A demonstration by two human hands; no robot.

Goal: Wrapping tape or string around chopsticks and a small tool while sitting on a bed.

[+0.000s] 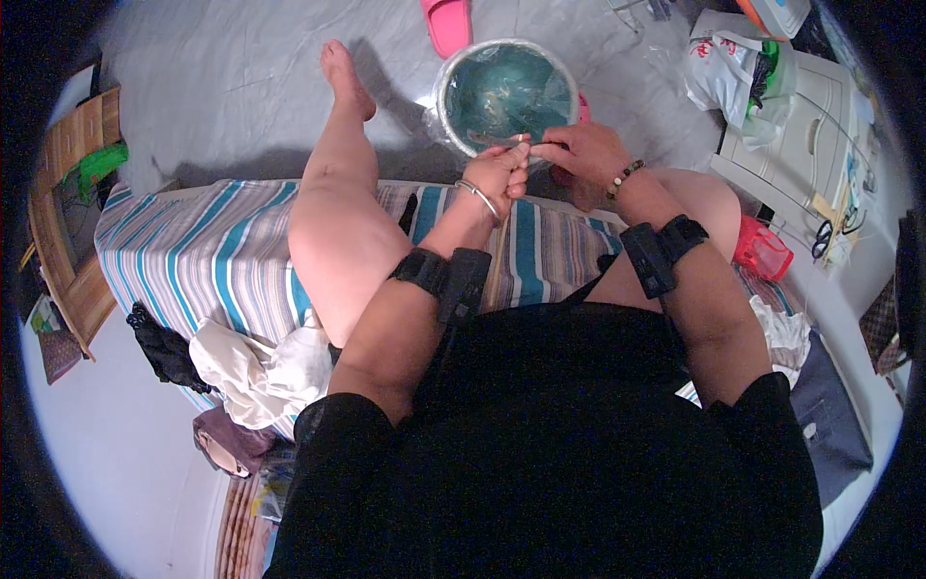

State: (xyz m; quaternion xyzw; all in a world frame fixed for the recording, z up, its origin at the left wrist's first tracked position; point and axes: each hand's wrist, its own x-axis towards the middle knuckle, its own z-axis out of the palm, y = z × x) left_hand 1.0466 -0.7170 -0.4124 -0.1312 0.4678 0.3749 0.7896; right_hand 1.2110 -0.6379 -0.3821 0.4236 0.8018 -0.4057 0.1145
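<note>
My left hand (498, 176), with a silver bangle at its wrist, has its fingers curled and its thumb up against my right hand's fingertips. My right hand (589, 155) wears a beaded bracelet and pinches a small, dark, slender tool (561, 145); its kind is too small to make out. Whether the left fingers also grip it is hidden where the hands meet. Both hands are over the near rim of a round waste bin (443, 108) on the floor. A clear plastic liner (506, 87) covers its inside and folds over the rim.
I sit on a bed with a striped sheet (253, 239). A pink slipper (448, 27) lies beyond the bin. At right stand a white drawer cabinet (792, 145) with scissors (822, 239), a plastic bag (731, 72) and a red plastic basket (763, 248). White cloth (253, 369) lies at left.
</note>
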